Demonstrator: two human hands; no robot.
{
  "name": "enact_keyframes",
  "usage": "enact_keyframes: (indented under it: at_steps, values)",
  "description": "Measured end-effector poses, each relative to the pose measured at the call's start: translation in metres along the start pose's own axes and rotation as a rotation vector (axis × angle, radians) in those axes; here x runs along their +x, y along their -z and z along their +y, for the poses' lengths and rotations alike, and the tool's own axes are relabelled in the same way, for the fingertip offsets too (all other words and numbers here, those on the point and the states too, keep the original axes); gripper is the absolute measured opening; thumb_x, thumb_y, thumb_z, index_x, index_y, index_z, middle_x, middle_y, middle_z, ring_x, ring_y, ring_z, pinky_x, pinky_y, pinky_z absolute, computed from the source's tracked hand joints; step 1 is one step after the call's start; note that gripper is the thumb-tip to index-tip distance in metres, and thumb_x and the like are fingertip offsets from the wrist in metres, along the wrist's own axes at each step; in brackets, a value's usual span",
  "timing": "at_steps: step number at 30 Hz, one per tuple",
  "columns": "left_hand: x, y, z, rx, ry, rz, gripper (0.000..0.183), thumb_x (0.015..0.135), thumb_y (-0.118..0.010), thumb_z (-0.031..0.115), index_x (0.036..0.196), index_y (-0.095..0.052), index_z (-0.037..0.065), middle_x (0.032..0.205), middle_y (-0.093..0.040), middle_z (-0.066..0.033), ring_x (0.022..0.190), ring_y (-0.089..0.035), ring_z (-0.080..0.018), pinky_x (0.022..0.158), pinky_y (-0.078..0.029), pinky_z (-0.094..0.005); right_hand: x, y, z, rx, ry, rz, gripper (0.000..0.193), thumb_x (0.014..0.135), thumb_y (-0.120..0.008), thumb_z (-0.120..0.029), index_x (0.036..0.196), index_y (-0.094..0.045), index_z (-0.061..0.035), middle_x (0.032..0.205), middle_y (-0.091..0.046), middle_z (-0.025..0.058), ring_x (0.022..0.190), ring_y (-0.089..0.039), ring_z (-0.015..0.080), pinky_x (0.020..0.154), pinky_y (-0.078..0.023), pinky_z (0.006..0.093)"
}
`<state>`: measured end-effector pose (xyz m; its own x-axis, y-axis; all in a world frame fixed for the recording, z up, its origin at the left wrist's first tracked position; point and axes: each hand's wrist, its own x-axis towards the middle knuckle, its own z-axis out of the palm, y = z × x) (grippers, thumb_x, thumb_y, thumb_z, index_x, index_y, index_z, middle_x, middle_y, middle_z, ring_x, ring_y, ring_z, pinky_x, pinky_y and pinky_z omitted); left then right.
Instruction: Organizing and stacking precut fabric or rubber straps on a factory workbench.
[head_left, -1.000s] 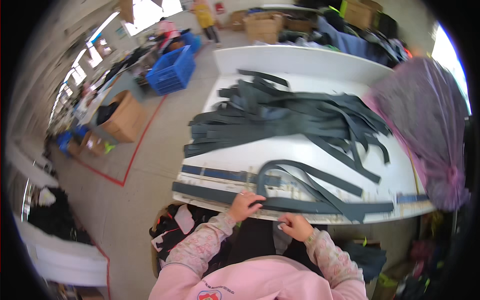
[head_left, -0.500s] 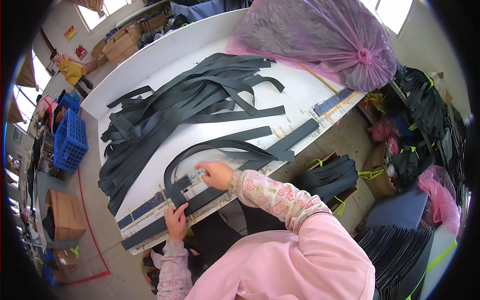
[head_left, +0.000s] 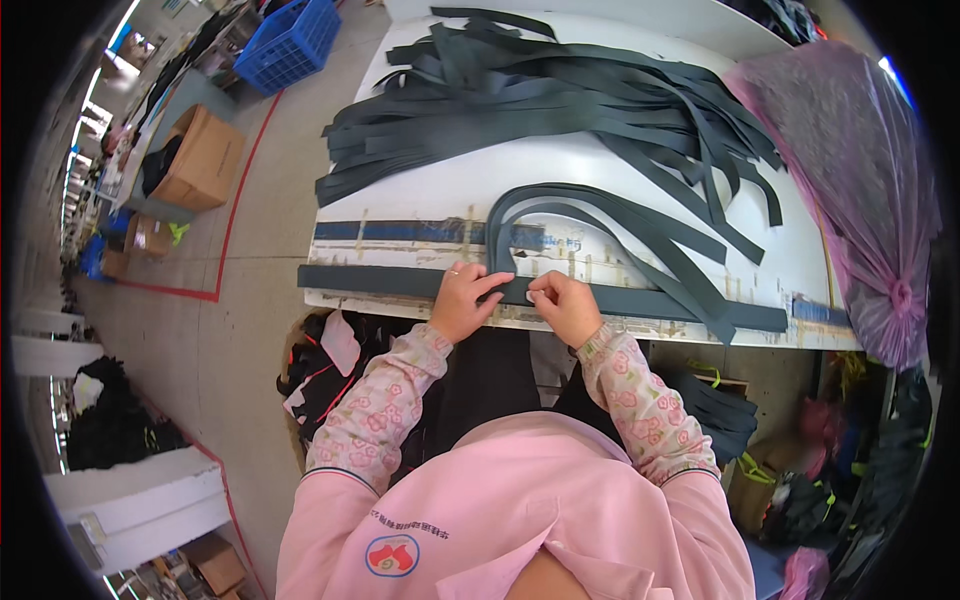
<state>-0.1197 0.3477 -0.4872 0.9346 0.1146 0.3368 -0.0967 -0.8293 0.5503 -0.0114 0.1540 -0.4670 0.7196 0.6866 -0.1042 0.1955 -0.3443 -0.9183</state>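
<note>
A long dark grey fabric strip (head_left: 380,280) lies along the near edge of the white table (head_left: 430,205). My left hand (head_left: 466,299) rests on it with the fingers pinching the end of a curved dark strip (head_left: 600,215) that loops back across the table. My right hand (head_left: 563,300) sits just beside it, fingers closed on the same strip ends. A big heap of dark strips (head_left: 540,100) lies further back on the table.
A large pink plastic bag (head_left: 850,160) fills the table's right end. On the floor to the left are a blue crate (head_left: 290,40) and open cardboard boxes (head_left: 200,160). Dark cloth lies in a bin (head_left: 320,370) under the table's edge, and more bundles (head_left: 720,410) at my right.
The view has swung back to face the table squarely. Both hands have come together at the near edge, on the strip ends; half a second ago the right reached further out onto the table.
</note>
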Motion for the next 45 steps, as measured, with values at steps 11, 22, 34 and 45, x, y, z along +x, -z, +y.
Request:
enact_keyframes:
  at_steps: [11,22,34,45]
  values:
    - [-0.010,0.002,-0.006,-0.056,-0.011,0.054,0.041,0.076,-0.076,0.012,0.117,-0.073,0.020,0.085,-0.053,-0.0036,0.080,-0.049,-0.0245,0.075,-0.042,-0.0372,0.000,-0.032,-0.018,-0.190,0.091,0.018,0.010,0.083,-0.070,-0.012,0.090,-0.070,-0.0055,0.071,-0.068,0.0136,0.065,-0.068,0.0302,0.065,-0.054,0.0387]
    - [-0.008,0.003,-0.005,-0.036,-0.014,0.020,0.037,0.078,-0.073,0.010,0.114,-0.072,0.019,0.084,-0.053,-0.0023,0.083,-0.052,-0.0251,0.078,-0.043,-0.0384,0.001,-0.042,-0.011,-0.318,0.153,0.036,0.009,0.083,-0.070,-0.015,0.088,-0.071,-0.0076,0.073,-0.070,0.0093,0.067,-0.068,0.0297,0.068,-0.050,0.0397]
    - [-0.007,0.004,-0.004,0.013,-0.025,0.034,0.037,0.078,-0.075,0.012,0.114,-0.073,0.021,0.086,-0.052,-0.0045,0.083,-0.051,-0.0262,0.077,-0.044,-0.0392,-0.041,0.111,0.042,0.008,-0.174,0.182,0.008,0.088,-0.068,-0.005,0.091,-0.069,0.0020,0.072,-0.067,0.0032,0.064,-0.059,0.0079,0.059,-0.048,0.0256]
    - [-0.003,0.003,0.002,0.020,-0.004,-0.019,0.036,0.078,-0.074,0.010,0.113,-0.075,0.019,0.084,-0.052,-0.0060,0.083,-0.050,-0.0271,0.076,-0.043,-0.0382,-0.063,0.117,0.044,-0.251,-0.068,0.185,0.010,0.086,-0.067,-0.012,0.088,-0.069,-0.0027,0.071,-0.067,0.0129,0.064,-0.065,0.0265,0.062,-0.051,0.0371]
